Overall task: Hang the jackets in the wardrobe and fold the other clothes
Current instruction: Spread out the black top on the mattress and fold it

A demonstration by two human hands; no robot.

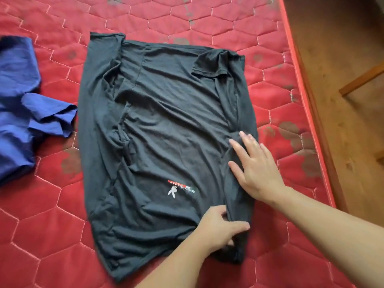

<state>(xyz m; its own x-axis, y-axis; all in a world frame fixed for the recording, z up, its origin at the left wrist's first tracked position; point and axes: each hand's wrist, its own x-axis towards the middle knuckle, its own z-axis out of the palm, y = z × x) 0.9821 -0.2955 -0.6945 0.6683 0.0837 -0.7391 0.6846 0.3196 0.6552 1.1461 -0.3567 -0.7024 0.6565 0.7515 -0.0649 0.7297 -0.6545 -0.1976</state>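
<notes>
A dark grey T-shirt (166, 125) lies spread on the red quilted mattress (52, 225), both side edges folded inward, with a small white and red logo near its lower middle. My right hand (254, 167) rests flat, fingers apart, on the folded right edge of the shirt. Below it, my left hand (218, 229) pinches the fabric of that same right fold near the shirt's near end. A crumpled blue garment (22, 113) lies on the mattress to the left, apart from the shirt.
The mattress edge (305, 90) runs down the right side, with wooden floor (342, 48) beyond it. A wooden furniture leg (361, 80) stands on that floor. Stains mark the mattress around the shirt.
</notes>
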